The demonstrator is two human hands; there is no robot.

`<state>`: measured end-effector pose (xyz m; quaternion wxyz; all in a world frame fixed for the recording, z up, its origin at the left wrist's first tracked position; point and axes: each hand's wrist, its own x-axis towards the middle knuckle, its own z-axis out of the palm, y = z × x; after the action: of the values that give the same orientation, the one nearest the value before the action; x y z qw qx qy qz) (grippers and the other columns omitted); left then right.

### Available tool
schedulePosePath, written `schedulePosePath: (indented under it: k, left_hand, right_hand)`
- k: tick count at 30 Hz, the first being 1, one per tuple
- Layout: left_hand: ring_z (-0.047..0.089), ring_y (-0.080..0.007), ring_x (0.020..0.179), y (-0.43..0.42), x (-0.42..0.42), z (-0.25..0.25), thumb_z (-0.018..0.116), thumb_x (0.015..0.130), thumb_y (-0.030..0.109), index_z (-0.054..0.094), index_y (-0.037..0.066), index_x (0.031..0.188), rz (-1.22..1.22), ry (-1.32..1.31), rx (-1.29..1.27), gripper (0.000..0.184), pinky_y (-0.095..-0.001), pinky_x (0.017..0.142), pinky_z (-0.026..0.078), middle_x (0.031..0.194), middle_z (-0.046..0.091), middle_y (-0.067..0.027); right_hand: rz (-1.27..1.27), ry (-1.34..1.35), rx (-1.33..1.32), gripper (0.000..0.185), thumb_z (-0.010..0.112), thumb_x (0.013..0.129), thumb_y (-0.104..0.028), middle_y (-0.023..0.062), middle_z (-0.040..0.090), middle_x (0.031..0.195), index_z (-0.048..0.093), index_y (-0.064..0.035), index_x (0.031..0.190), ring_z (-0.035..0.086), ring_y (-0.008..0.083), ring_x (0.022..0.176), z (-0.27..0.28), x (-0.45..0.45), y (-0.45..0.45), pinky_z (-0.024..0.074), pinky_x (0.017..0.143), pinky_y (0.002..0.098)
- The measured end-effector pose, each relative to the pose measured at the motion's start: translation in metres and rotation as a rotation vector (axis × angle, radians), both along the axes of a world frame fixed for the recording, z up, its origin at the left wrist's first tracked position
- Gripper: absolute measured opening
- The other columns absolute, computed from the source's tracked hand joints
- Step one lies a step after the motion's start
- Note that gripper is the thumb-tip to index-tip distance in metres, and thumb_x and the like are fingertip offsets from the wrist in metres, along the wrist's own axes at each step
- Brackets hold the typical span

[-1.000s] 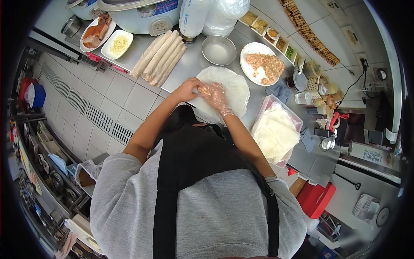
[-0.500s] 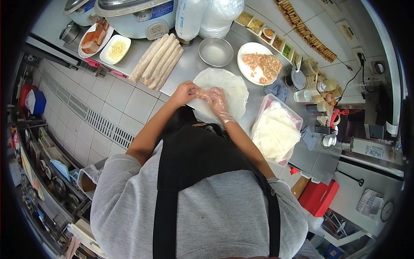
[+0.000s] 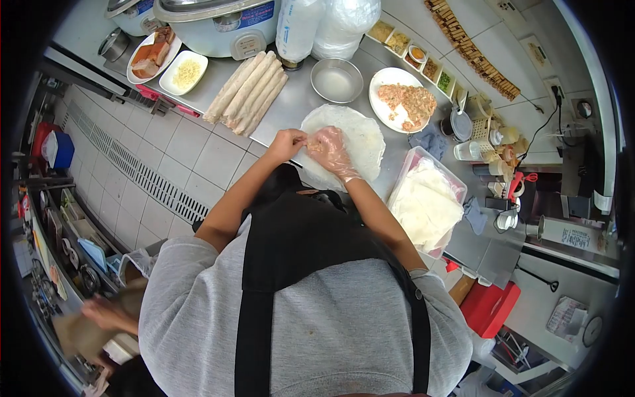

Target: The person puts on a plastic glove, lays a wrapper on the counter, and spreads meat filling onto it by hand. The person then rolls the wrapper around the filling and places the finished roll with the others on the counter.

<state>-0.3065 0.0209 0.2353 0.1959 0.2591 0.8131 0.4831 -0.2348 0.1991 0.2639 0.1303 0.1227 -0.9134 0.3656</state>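
A round, thin, pale wrapper (image 3: 362,142) lies flat on the steel counter. My left hand (image 3: 287,145), bare, is at its left edge with the fingertips pinched together; what they hold is hidden. My right hand (image 3: 333,153), in a clear plastic glove, curls over some meat filling (image 3: 313,147) on the wrapper's left part. The fingertips of both hands are close together. Beyond the wrapper stands a white plate (image 3: 378,106) with more minced filling (image 3: 410,104). A plastic tub (image 3: 461,185) to the right holds a stack of pale wrappers (image 3: 426,202).
Rolled wrappers (image 3: 246,92) are piled at the counter's left edge. A metal bowl (image 3: 337,81), a dish of shredded food (image 3: 186,73), a meat plate (image 3: 135,77) and a rice cooker (image 3: 211,33) stand behind. A co-worker's blurred hand (image 3: 104,313) is at lower left near something brown.
My right hand has turned and curled further over the filling, and my left hand remains at the wrapper's left edge. A co-worker's hand has appeared at lower left. The view has shifted slightly.
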Motion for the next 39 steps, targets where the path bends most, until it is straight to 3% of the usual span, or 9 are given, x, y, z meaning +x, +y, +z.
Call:
schedulePosePath:
  k: [3,9,15,18,23,27,29,34,39]
  left_hand:
    - [0.065,-0.0199,0.091,0.0,0.007,-0.003,0.07,0.075,-0.004,0.063,0.0,0.114,0.025,-0.093,0.122,0.04,-0.0286,0.08,0.055,0.101,0.065,-0.0125]
    - [0.062,-0.0249,0.093,0.003,0.004,0.013,0.071,0.071,-0.004,0.06,0.001,0.117,-0.209,0.217,-0.006,0.048,-0.0316,0.078,0.056,0.104,0.058,-0.0143]
    - [0.062,-0.0275,0.091,0.003,0.005,0.02,0.077,0.068,0.002,0.061,0.0,0.114,-0.244,0.198,0.004,0.048,-0.0337,0.079,0.054,0.103,0.058,-0.0142]
    - [0.062,-0.0272,0.091,0.004,0.009,0.024,0.078,0.067,0.003,0.063,0.0,0.111,-0.209,0.271,-0.009,0.046,-0.034,0.078,0.054,0.103,0.058,-0.0137]
    - [0.063,-0.027,0.089,0.003,0.011,0.015,0.075,0.071,0.0,0.064,0.001,0.108,-0.114,0.153,0.02,0.039,-0.0325,0.075,0.055,0.103,0.059,-0.0146]
    - [0.065,-0.0278,0.085,0.002,0.009,0.006,0.071,0.075,0.0,0.067,0.002,0.105,-0.074,0.136,0.029,0.031,-0.0329,0.075,0.054,0.1,0.062,-0.0151]
    - [0.066,-0.0278,0.082,0.002,0.009,0.005,0.067,0.078,-0.002,0.07,0.001,0.1,-0.06,0.291,0.055,0.022,-0.033,0.074,0.053,0.093,0.066,-0.015]
    - [0.066,-0.0267,0.081,0.004,0.008,0.001,0.065,0.08,-0.003,0.072,0.001,0.096,-0.018,0.304,0.1,0.019,-0.0324,0.073,0.052,0.088,0.068,-0.0147]
    - [0.066,-0.0239,0.077,0.005,0.009,0.006,0.067,0.08,0.0,0.071,0.0,0.092,0.009,0.217,0.084,0.013,-0.0305,0.07,0.052,0.086,0.068,-0.0136]
  right_hand:
    - [-0.132,-0.096,-0.071,0.05,0.08,0.067,-0.028,0.0148,0.059,0.104,0.065,-0.0128,0.112,0.052,0.0369,0.106,0.0,0.002,-0.003,0.0394,0.095,0.0468]
    - [-0.029,-0.346,0.052,0.042,0.074,0.075,-0.029,0.017,0.06,0.105,0.064,-0.0069,0.109,0.052,0.0367,0.107,-0.014,-0.002,0.005,0.0388,0.096,0.0458]
    - [-0.067,-0.082,0.122,0.041,0.073,0.076,-0.029,0.0163,0.06,0.102,0.066,-0.0089,0.111,0.052,0.0352,0.104,-0.025,0.011,0.011,0.0386,0.095,0.0467]
    - [-0.082,-0.184,0.244,0.039,0.072,0.077,-0.027,0.0157,0.059,0.1,0.067,-0.011,0.112,0.052,0.0345,0.103,0.006,0.023,0.014,0.0381,0.097,0.0466]
    - [-0.077,-0.137,0.23,0.033,0.07,0.077,-0.026,0.0131,0.06,0.099,0.069,-0.0134,0.108,0.053,0.032,0.101,-0.024,0.027,0.031,0.0383,0.096,0.0449]
    - [-0.154,-0.118,0.169,0.022,0.068,0.077,-0.02,0.0101,0.062,0.095,0.072,-0.0131,0.097,0.054,0.0292,0.098,0.031,0.028,0.011,0.0407,0.091,0.0435]
    - [-0.13,-0.112,0.119,0.019,0.067,0.077,-0.018,0.0096,0.062,0.091,0.073,-0.0123,0.094,0.054,0.029,0.096,0.015,0.019,0.008,0.0411,0.09,0.0436]
    - [-0.096,-0.075,0.016,0.014,0.066,0.078,-0.016,0.0088,0.063,0.082,0.074,-0.0114,0.088,0.054,0.0286,0.087,-0.006,0.012,0.002,0.0418,0.085,0.0429]
    - [-0.069,-0.034,0.198,0.011,0.072,0.073,-0.019,0.0086,0.06,0.078,0.073,-0.0128,0.082,0.053,0.0296,0.085,-0.015,0.003,0.007,0.0421,0.084,0.0405]
